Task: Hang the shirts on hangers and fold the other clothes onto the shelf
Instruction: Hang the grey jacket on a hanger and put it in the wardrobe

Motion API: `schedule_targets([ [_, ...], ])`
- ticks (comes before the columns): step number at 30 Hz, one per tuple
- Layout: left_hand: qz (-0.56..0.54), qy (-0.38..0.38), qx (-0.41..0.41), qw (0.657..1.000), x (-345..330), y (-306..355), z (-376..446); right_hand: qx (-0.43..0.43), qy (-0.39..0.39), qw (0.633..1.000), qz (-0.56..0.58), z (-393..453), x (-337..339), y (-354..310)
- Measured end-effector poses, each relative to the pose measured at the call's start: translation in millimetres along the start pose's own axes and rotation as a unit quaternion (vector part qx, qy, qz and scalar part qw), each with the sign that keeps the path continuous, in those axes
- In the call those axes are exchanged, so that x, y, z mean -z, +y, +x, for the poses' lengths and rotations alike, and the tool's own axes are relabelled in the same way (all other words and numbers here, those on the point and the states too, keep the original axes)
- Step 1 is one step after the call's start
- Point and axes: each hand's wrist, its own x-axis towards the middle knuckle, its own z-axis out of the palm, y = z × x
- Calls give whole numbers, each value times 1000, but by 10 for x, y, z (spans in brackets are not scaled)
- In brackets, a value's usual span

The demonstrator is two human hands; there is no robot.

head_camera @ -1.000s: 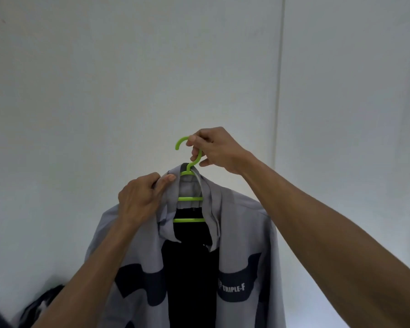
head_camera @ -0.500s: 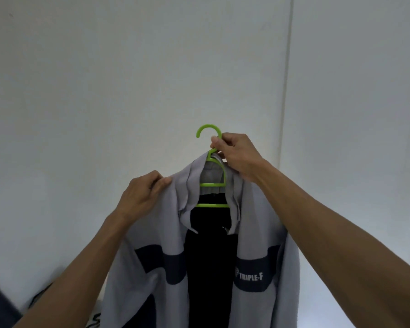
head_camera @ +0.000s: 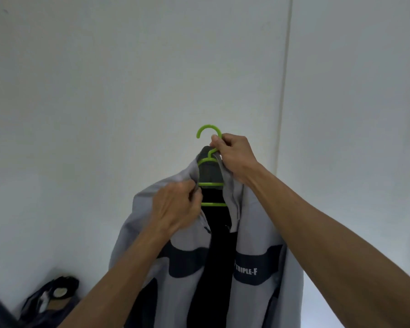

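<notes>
A light grey shirt [head_camera: 253, 233] with dark navy chest bands and "TRIPLE-F" lettering hangs open-fronted on a bright green plastic hanger [head_camera: 208, 131], held up in front of a white wall. My right hand [head_camera: 234, 155] grips the hanger's neck just below the hook, together with the collar there. My left hand [head_camera: 175, 207] pinches the shirt's left collar edge beside the hanger's crossbars. The hanger's shoulders are hidden under the fabric.
A dark heap of clothes [head_camera: 52, 297] lies at the lower left against the wall. A vertical wall seam [head_camera: 284, 91] runs down right of the hanger. No rail or shelf is in view.
My left hand has moved right, from the shirt's left shoulder to the collar edge by the crossbars. The hanger stays held up by my right hand.
</notes>
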Motion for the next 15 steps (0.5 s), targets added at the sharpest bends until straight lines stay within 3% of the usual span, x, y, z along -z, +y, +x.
schedule_targets([
  [2, -23, -53, 15, 998, 38, 24, 15, -19, 1, 1000, 19, -34, 40, 42],
  [6, 0, 98, 70, 993, 50, -219, -1, -49, -9, 997, 57, -66, 117, 73],
  [7, 27, 86, 53, 995, 45, -295, 13, -53, -10, 996, 72, -61, 129, 59],
  [9, 48, -15, 19, 999, 26, -453, 83, -55, -16, 995, 85, -50, 147, 29],
  [11, -3, -98, 40, 994, 47, -530, 176, -48, -23, 995, 88, -54, 166, 1],
  [13, -84, -109, 66, 988, 54, -581, 257, -35, -39, 994, 92, -66, 205, -34],
  [15, -97, -62, 59, 992, 76, -637, 301, -4, -85, 996, 23, -72, 330, -62],
])
